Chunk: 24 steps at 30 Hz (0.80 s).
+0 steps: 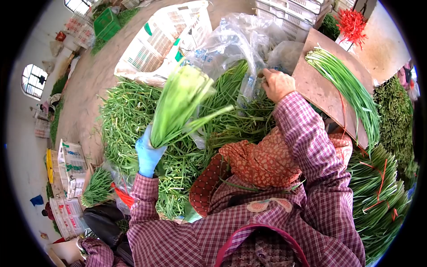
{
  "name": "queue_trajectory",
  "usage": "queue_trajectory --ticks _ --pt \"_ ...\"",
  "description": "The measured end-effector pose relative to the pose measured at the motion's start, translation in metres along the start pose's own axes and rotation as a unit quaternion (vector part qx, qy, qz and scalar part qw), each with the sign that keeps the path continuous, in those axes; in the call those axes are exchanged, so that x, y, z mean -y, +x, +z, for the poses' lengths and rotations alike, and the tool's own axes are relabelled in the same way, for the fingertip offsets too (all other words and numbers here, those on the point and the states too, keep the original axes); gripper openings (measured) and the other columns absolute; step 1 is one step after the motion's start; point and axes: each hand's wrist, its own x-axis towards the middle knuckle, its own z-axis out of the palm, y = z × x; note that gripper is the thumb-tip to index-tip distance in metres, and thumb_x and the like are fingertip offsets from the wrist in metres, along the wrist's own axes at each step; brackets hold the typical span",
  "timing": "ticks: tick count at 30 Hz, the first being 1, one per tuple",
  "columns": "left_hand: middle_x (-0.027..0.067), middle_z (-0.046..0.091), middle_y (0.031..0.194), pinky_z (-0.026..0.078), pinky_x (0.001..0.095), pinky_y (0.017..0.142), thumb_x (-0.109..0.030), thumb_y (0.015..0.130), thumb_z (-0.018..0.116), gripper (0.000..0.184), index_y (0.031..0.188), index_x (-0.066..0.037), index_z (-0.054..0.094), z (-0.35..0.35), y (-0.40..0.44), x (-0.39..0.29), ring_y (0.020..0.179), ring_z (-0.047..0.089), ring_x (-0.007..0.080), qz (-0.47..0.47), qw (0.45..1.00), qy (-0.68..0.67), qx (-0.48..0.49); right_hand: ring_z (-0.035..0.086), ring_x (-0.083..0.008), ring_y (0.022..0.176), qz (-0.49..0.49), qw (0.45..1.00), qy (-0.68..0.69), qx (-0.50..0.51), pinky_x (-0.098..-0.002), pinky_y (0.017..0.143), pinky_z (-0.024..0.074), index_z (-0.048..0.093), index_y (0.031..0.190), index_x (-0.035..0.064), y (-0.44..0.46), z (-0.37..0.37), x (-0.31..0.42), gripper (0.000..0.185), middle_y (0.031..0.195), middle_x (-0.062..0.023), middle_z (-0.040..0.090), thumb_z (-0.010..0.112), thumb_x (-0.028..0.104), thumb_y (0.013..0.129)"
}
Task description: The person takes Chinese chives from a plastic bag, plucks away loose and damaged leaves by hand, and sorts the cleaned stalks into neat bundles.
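Note:
My left hand [150, 153], in a blue glove, grips a bunch of green stalks [180, 100] near its lower end; the pale upper ends are blurred by motion. One stalk sticks out to the right of the bunch. My right hand [278, 84] is bare, with its fingers bent at the edge of a clear plastic bag [249, 49]; whether it pinches the plastic or a stalk is too small to tell. Beneath both hands spreads a heap of loose green stalks [129, 120]. More stalks [229, 84] lie by the plastic, between the hands.
A white crate [149, 49] stands beyond the heap, with stacked crates [289, 18] farther right. A brown board [322, 84] bears a long green bunch [349, 84]. Red ties [351, 26] hang behind it. Tied bundles [378, 196] lie at right. Another person's sleeve [100, 252] shows at lower left.

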Motion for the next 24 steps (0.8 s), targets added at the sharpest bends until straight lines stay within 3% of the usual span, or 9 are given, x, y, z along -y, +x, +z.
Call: queue_trajectory --ticks 1,2,4,8,12,16,18,20,24 --pt "0.0108 0.068 0.102 0.055 0.0324 0.075 -0.001 0.061 0.077 0.069 0.125 -0.004 0.052 -0.001 0.001 -0.014 0.084 0.067 0.0165 -0.124 0.973 -0.192 0.045 0.066 -0.0311 0.076 -0.008 0.998 0.056 0.014 -0.0419 0.069 0.0533 0.066 0.098 0.0121 0.0 -0.007 -0.001 0.02 0.084 -0.0092 0.067 0.061 0.027 0.085" --pt "0.0073 0.068 0.101 0.055 0.03 0.074 0.002 0.063 0.077 0.06 0.12 -0.002 0.055 0.006 -0.005 0.002 0.081 0.066 0.0146 -0.114 0.946 -0.293 0.075 0.066 -0.0311 0.076 -0.01 0.998 0.059 0.01 -0.0419 0.069 0.0533 0.066 0.098 0.0121 0.001 -0.014 0.0 0.02 0.084 -0.0092 0.067 0.061 0.027 0.085" --pt "0.0057 0.067 0.098 0.054 0.0267 0.07 0.0 0.067 0.078 0.05 0.113 -0.001 0.058 -0.003 -0.005 -0.018 0.076 0.064 0.0141 -0.277 0.849 -0.432 0.127 0.066 -0.0303 0.08 0.009 0.991 0.106 0.084 -0.0413 0.07 0.0528 0.064 0.104 0.0131 0.003 -0.031 0.009 0.025 0.089 -0.0108 0.066 0.063 0.028 0.083" --pt "0.0033 0.065 0.086 0.051 0.0233 0.061 -0.001 0.067 0.079 0.043 0.106 -0.001 0.06 -0.004 -0.007 -0.019 0.068 0.061 0.0105 -0.304 0.815 -0.464 0.166 0.065 -0.0328 0.073 -0.083 0.977 0.191 -0.054 -0.0419 0.066 0.052 0.063 0.095 0.0103 -0.002 -0.031 0.021 0.019 0.086 -0.0117 0.065 0.064 0.025 0.083" --pt "0.0021 0.064 0.083 0.05 0.023 0.06 -0.003 0.069 0.078 0.041 0.105 0.0 0.06 0.0 -0.006 -0.033 0.066 0.06 0.0097 -0.301 0.816 -0.469 0.152 0.062 -0.0252 0.059 -0.143 0.951 0.237 -0.137 -0.0379 0.052 0.0515 0.058 0.083 0.0077 -0.002 -0.046 0.054 0.022 0.074 -0.0093 0.062 0.061 0.03 0.086" --pt "0.0032 0.065 0.087 0.052 0.0236 0.064 -0.002 0.068 0.079 0.045 0.108 0.0 0.059 0.0 -0.001 -0.044 0.07 0.061 0.011 -0.316 0.805 -0.47 0.178 0.061 -0.0159 0.05 -0.113 0.965 0.223 -0.074 -0.0344 0.047 0.0507 0.061 0.082 0.0066 -0.012 -0.059 0.101 0.035 0.064 -0.0039 0.065 0.062 0.041 0.087" --pt "0.003 0.065 0.091 0.052 0.0241 0.067 -0.002 0.069 0.078 0.045 0.109 0.0 0.059 0.004 -0.001 -0.053 0.075 0.061 0.011 -0.3 0.811 -0.471 0.172 0.062 -0.0186 0.053 -0.11 0.96 0.257 -0.008 -0.0345 0.05 0.051 0.061 0.082 0.0068 -0.012 -0.027 0.116 0.031 0.066 -0.0052 0.065 0.065 0.037 0.085" --pt "0.0029 0.065 0.094 0.052 0.0246 0.07 -0.003 0.07 0.078 0.046 0.111 0.0 0.058 0.006 -0.001 -0.055 0.079 0.061 0.0106 -0.291 0.811 -0.479 0.166 0.062 -0.0279 0.057 -0.152 0.936 0.302 -0.099 -0.0401 0.054 0.0502 0.059 0.084 0.0047 -0.017 -0.016 0.123 0.032 0.066 -0.0098 0.061 0.07 0.034 0.078" --pt "0.005 0.066 0.093 0.054 0.025 0.067 -0.001 0.071 0.077 0.046 0.112 0.0 0.057 0.007 -0.006 -0.045 0.076 0.064 0.0127 -0.295 0.813 -0.477 0.159 0.061 -0.029 0.057 -0.19 0.94 0.283 -0.009 -0.0415 0.054 0.0501 0.059 0.077 0.0043 -0.028 -0.041 0.115 0.018 0.065 -0.0106 0.06 0.066 0.021 0.076"
